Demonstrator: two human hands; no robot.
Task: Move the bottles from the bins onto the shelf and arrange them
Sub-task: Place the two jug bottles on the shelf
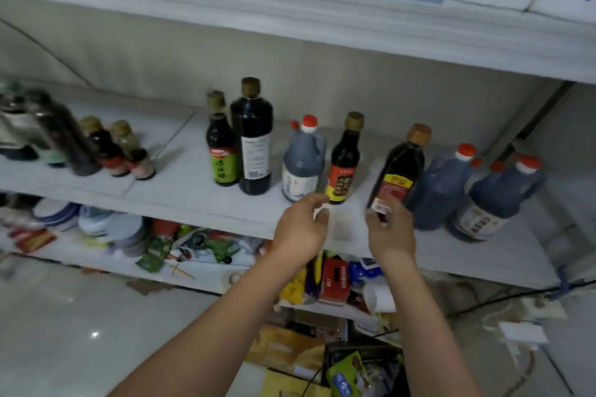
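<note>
The white middle shelf (193,193) already carries most of the visible work: seven dark sauce bottles stand in a loose row along it, all upright, caps up, long axes vertical apart from the lens lean. From largest: two blue-grey handled jugs (498,200) at the shelf's right end, a third jug (303,164) near its middle, then a tall black bottle (254,142) with a green-label bottle (222,148) touching its left side. A red-label bottle (345,161) stands just right of the middle jug, and a yellow-label bottle (400,167) beside the right jugs. Gaps in the row are uneven, so arranging looks unfinished; no bin is clearly visible.

Over the shelf's front edge, the left hand (301,229) and right hand (392,229) hold a clear, blurred item (346,222) between them, fingers curled on its sides; it may be a bottle, but I cannot tell.
</note>
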